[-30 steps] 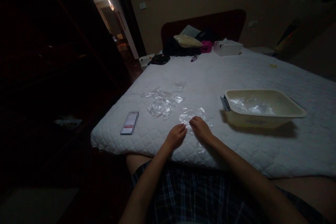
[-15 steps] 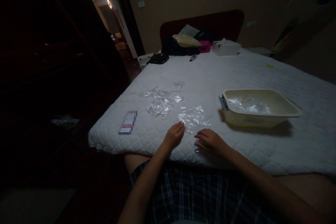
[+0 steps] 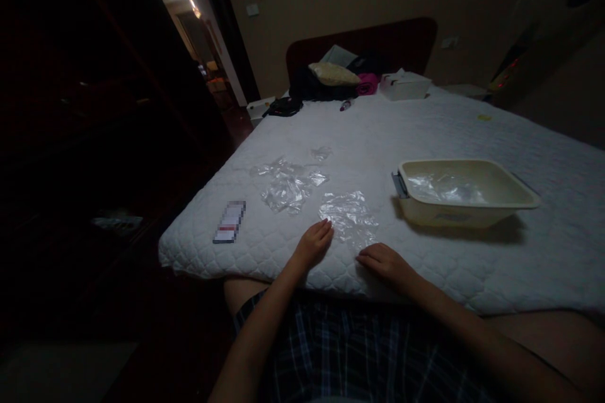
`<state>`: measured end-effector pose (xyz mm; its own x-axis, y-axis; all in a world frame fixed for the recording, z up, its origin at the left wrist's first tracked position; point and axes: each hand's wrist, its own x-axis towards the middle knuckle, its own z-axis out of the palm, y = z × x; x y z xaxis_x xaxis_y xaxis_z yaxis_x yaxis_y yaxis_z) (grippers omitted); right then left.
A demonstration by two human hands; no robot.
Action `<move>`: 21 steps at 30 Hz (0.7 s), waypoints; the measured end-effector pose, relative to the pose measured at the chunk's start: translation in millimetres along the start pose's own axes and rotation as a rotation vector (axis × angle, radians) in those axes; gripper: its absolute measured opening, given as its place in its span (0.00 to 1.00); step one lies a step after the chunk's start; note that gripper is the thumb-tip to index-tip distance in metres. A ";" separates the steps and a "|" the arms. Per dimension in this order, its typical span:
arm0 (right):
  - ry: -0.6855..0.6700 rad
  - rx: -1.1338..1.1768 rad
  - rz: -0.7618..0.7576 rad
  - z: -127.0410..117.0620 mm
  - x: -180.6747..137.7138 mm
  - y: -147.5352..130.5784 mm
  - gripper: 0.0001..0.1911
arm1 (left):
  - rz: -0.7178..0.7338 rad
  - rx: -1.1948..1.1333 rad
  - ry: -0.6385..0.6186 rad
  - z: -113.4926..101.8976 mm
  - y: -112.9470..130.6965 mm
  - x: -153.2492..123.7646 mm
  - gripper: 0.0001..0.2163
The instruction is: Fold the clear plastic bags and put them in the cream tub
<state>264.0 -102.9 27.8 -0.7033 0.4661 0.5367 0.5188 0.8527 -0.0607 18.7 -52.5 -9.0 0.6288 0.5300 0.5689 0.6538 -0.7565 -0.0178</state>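
Note:
A clear, crinkled plastic bag [image 3: 350, 214] lies spread on the white quilted bed cover, in front of me. My left hand [image 3: 316, 243] rests at its left edge with the fingers stretched out and the fingertips touching the plastic. At the near right corner of the bag, my right hand [image 3: 388, 266] lies low on the cover, fingers extended and close together; its palm side is hidden. Farther left sits a heap of similar crumpled plastic bags [image 3: 286, 189], with a smaller piece of clear plastic [image 3: 322, 152] behind it.
To the right stands a cream plastic basin [image 3: 466, 211] with grey handles and clear plastic inside. A phone [image 3: 229, 222], blurred out, lies on the left of the bed [image 3: 425, 132]. Toward the headboard are a white box [image 3: 405, 86], a cushion [image 3: 334, 74] and a black bag [image 3: 285, 106].
My right hand has moved slightly down and to the right, and its spread fingers have come together. The left hand stays at the bag's edge.

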 end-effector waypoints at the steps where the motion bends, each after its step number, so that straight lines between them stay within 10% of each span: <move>1: 0.013 0.012 0.024 -1.7 2.0 1.7 0.12 | -0.001 -0.002 0.004 0.1 -0.1 0.0 0.14; 21: 0.061 0.171 0.234 18.1 65.0 48.4 0.10 | -0.023 0.018 0.009 1.7 0.6 0.2 0.13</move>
<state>234.6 -27.0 44.5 -0.5413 0.6440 0.5407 0.5701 0.7537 -0.3270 19.9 -52.2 -10.3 0.6098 0.5434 0.5769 0.6756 -0.7370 -0.0198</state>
